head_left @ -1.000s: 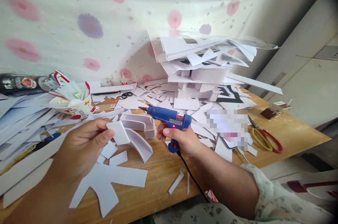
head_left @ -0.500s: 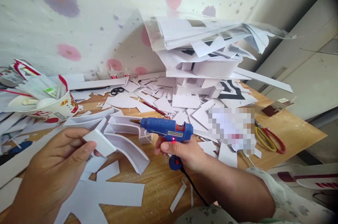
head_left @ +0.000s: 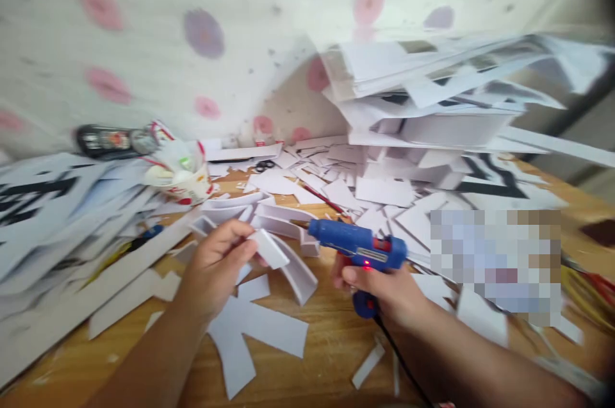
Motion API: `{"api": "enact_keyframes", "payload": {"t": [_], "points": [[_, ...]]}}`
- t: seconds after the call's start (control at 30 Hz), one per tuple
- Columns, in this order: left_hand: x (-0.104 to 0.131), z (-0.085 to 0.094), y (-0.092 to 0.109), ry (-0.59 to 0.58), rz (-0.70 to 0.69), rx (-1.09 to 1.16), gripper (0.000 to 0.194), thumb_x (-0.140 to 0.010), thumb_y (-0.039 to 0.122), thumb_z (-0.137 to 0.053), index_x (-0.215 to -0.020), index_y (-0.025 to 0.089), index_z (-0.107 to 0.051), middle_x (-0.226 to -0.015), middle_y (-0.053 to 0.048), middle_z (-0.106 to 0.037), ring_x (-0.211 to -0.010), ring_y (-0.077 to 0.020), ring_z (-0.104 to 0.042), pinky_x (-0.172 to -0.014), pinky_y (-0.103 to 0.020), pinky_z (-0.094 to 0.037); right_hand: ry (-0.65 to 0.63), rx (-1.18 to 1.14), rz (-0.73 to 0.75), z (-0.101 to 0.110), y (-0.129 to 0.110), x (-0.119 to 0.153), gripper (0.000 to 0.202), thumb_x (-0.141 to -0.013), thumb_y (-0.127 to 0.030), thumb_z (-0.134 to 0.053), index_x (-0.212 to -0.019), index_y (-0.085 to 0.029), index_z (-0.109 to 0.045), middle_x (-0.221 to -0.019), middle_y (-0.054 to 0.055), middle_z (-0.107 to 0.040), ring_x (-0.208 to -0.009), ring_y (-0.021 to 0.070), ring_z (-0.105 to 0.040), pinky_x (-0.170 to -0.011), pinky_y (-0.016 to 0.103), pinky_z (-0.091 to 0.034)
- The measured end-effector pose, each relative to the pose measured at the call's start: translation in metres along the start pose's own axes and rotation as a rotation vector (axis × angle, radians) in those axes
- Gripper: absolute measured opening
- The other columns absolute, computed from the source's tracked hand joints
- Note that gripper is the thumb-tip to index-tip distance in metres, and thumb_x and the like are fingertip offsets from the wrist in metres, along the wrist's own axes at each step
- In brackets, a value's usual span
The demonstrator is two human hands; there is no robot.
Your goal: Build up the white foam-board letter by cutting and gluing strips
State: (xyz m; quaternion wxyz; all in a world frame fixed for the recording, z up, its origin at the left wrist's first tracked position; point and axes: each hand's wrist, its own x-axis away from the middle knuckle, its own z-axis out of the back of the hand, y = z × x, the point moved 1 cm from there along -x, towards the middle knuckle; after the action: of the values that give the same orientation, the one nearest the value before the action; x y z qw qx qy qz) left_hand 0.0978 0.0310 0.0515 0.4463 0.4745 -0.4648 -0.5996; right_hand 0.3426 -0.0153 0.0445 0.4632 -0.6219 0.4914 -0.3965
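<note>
Between the thumb and fingers of my left hand [head_left: 218, 267] is a small white board piece [head_left: 270, 249], tilted. My right hand [head_left: 379, 283] is wrapped round the handle of a blue glue gun [head_left: 358, 241], whose red light glows. The gun's nozzle points left, a short way from the board piece and not touching it. Behind the hands stand curved white channel pieces [head_left: 293, 273], partly covered by my left hand. A white cutout with several arms [head_left: 235, 331] lies flat on the wooden table [head_left: 307, 382] below.
A paper bucket [head_left: 185, 187] of odds and ends stands at the back left, near a dark bottle [head_left: 108, 141]. White scraps cover much of the table. Stacked boards and sheets [head_left: 432, 126] rise at the back right. Yellow and red-handled scissors [head_left: 590, 293] lie far right.
The view has turned left, so everything sits further right and more of the left side shows. My left hand with the board piece is closer to the glue gun.
</note>
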Motion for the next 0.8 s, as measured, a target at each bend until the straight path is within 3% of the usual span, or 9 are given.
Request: {"api": "enact_keyframes", "payload": {"t": [0.13, 0.37, 0.53, 0.8], "points": [[0.0, 0.002, 0.0, -0.132, -0.017, 0.207, 0.023, -0.085, 0.038, -0.068, -0.084, 0.016, -0.06, -0.072, -0.001, -0.069, -0.066, -0.014, -0.065, -0.065, -0.025, -0.052, 0.01, 0.089, 0.063, 0.003, 0.007, 0.005, 0.03, -0.073, -0.047, -0.076, -0.068, -0.019, -0.067, -0.065, 0.001, -0.062, -0.064, 0.015, -0.054, -0.058, 0.026, -0.044], [0.004, 0.001, 0.0, -0.243, -0.006, 0.24, 0.016, -0.09, 0.033, -0.065, -0.087, 0.018, -0.061, -0.077, 0.0, -0.07, -0.068, -0.012, -0.066, -0.063, -0.022, -0.052, -0.043, 0.276, 0.139, 0.005, 0.015, 0.008, 0.026, -0.078, -0.044, -0.073, -0.073, -0.02, -0.066, -0.07, 0.003, -0.063, -0.066, 0.0163, -0.058, -0.059, 0.025, -0.05], [0.004, 0.0, 0.0, -0.251, -0.014, 0.199, 0.017, -0.089, 0.034, -0.066, -0.087, 0.017, -0.061, -0.075, 0.0, -0.068, -0.066, -0.0117, -0.066, -0.062, -0.021, -0.052, -0.131, 0.394, 0.178, -0.001, 0.003, 0.007, 0.029, -0.08, -0.042, -0.069, -0.065, -0.02, -0.058, -0.063, 0.0, -0.055, -0.058, 0.013, -0.05, -0.053, 0.023, -0.047], [0.005, -0.001, 0.001, -0.308, 0.01, 0.214, 0.017, -0.089, 0.034, -0.066, -0.089, 0.017, -0.062, -0.074, 0.0, -0.069, -0.065, -0.0109, -0.065, -0.06, -0.02, -0.049, -0.125, 0.48, 0.2, -0.005, -0.003, 0.007, 0.032, -0.082, -0.042, -0.065, -0.061, -0.021, -0.052, -0.059, -0.001, -0.051, -0.054, 0.0122, -0.045, -0.051, 0.022, -0.044]]}}
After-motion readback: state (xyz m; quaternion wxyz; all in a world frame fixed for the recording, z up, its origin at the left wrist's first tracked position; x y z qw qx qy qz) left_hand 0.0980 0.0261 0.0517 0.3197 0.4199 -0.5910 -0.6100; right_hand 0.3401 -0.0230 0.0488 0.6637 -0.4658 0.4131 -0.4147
